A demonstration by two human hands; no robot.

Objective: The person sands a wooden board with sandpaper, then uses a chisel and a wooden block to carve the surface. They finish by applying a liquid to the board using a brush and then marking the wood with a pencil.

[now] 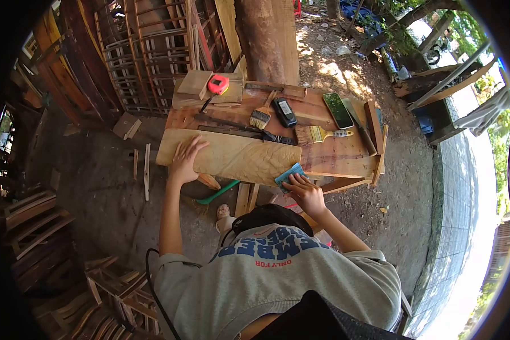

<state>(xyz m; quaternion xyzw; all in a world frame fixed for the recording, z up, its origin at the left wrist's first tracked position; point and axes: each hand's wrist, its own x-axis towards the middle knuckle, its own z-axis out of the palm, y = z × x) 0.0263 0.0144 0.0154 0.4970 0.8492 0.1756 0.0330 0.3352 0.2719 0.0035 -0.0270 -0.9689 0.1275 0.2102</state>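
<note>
A pale wooden board [238, 154] with wavy grain lies along the near edge of the work table. My left hand [188, 161] rests on its left end, fingers spread flat over the surface. At the board's right end, my right hand [305, 191] holds a blue sheet of sandpaper [289, 174] against the near corner, with the fingers over its lower part. The face of the sheet towards the wood is hidden. Just behind the board lie a paintbrush with a yellow ferrule [317, 134] and a second wide brush [260, 118].
On the table [340, 158] are a phone [338, 110], a black device [284, 112], a long-bladed tool [361, 127] and a red tape measure [217, 84] on wood blocks [194, 85]. A tree trunk [262, 39] stands behind. Wooden frames [122, 289] lie at lower left.
</note>
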